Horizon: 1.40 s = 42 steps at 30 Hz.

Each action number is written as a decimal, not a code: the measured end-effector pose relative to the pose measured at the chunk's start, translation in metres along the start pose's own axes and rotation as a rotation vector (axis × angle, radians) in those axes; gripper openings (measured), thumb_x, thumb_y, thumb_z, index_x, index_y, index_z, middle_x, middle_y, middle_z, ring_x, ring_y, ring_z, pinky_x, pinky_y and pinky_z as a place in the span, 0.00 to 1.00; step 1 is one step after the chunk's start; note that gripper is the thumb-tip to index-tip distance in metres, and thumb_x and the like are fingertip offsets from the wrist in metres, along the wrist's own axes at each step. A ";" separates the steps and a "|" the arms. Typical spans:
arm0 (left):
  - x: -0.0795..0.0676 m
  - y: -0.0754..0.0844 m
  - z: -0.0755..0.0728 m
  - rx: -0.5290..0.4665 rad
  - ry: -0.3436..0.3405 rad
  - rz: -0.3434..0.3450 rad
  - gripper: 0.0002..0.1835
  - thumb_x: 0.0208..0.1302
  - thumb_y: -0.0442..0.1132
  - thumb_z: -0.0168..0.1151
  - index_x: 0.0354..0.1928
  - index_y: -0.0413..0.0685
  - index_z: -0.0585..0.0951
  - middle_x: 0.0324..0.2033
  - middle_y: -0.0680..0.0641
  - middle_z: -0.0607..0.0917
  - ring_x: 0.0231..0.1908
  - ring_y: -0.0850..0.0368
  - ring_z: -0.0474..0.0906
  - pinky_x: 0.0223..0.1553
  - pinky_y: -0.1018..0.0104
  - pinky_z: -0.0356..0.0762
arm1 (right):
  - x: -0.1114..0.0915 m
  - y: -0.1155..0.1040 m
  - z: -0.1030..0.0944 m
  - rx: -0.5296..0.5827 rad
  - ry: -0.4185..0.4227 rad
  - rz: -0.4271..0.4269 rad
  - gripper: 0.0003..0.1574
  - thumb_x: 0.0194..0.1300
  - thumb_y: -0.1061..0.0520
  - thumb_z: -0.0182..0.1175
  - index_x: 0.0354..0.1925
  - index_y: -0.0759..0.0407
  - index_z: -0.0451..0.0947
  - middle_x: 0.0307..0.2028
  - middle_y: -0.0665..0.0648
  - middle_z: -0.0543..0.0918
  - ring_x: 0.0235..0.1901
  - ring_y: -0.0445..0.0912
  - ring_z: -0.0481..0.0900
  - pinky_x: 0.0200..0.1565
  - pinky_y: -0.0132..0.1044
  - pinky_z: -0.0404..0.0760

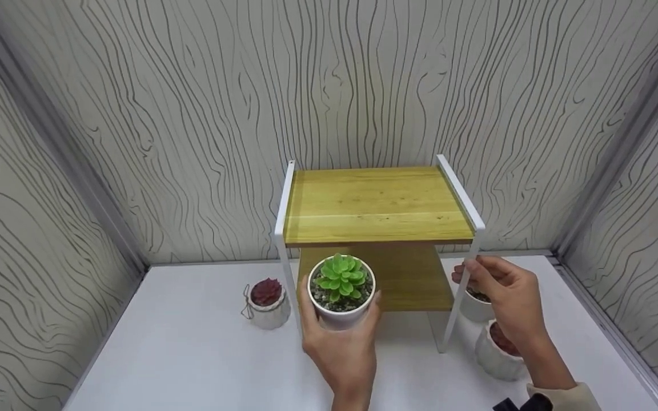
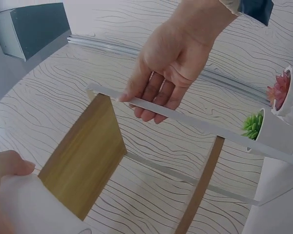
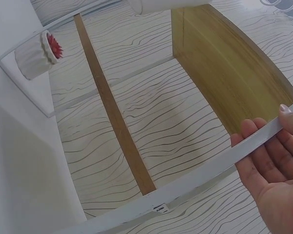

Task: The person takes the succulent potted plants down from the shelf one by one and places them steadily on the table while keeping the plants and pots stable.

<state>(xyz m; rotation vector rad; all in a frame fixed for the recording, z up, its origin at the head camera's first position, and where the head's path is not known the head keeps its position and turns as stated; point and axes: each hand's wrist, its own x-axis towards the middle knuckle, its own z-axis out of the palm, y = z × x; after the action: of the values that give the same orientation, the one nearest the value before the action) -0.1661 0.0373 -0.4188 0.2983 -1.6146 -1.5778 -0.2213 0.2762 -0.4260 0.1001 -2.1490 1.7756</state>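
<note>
My left hand [image 1: 343, 354] grips a small white pot [image 1: 341, 319] from below, fingers on one side and thumb on the other. A green succulent [image 1: 340, 278] stands upright in it among grey pebbles. In the head view the pot overlaps the lower board of a two-tier shelf [image 1: 377, 205]. My right hand [image 1: 506, 291] pinches the shelf's white front-right leg [image 3: 200, 175], just under the top board, thumb in front and fingertips behind. The left wrist view shows this right hand [image 2: 168, 63] on the leg, with the white pot [image 2: 36, 207] at the lower left.
A pot with a red succulent [image 1: 268, 302] stands left of the shelf. Right of it are a white pot [image 1: 476, 308], partly hidden by my right hand, and another red succulent pot [image 1: 500, 351]. Wood-grain patterned walls [image 1: 203, 114] enclose the white table [image 1: 192, 354].
</note>
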 end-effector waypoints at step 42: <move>0.062 0.024 -0.090 0.166 -0.356 -0.040 0.57 0.33 0.40 0.92 0.71 0.44 0.74 0.63 0.43 0.83 0.61 0.48 0.82 0.64 0.44 0.82 | 0.000 0.001 0.002 0.006 0.025 -0.003 0.19 0.76 0.54 0.64 0.50 0.71 0.84 0.36 0.50 0.94 0.40 0.41 0.93 0.46 0.30 0.91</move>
<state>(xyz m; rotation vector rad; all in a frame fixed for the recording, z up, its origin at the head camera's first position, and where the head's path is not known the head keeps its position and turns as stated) -0.1333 -0.0643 -0.3855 0.1412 -2.0302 -1.5948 -0.2224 0.2751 -0.4275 0.0824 -2.1250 1.7729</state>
